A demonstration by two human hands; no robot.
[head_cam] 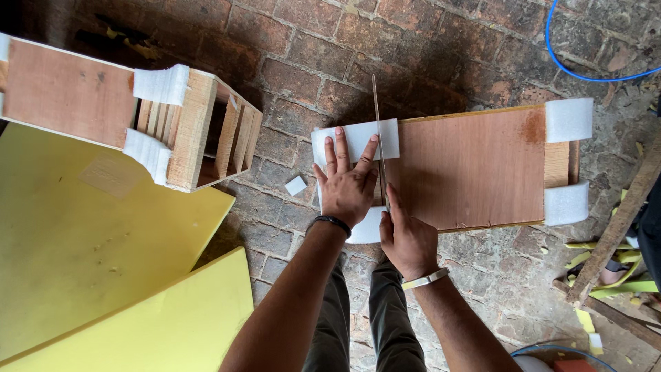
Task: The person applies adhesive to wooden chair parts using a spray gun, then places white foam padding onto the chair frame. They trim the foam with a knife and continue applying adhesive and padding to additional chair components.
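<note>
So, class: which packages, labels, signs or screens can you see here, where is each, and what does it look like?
No labels, signs or screens show.
Plywood-topped wooden crate, centre right on the brick floor: brown, rectangular, white foam corner pads; the left hand presses one pad.
Second slatted wooden crate, upper left: same brown, white foam pads.

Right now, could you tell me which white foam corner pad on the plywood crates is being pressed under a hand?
The white foam corner pad on the near crate's left end, under the left hand; the other pads lie untouched.

Left hand (348, 186) hides the foam strip's (354, 140) middle.
</note>
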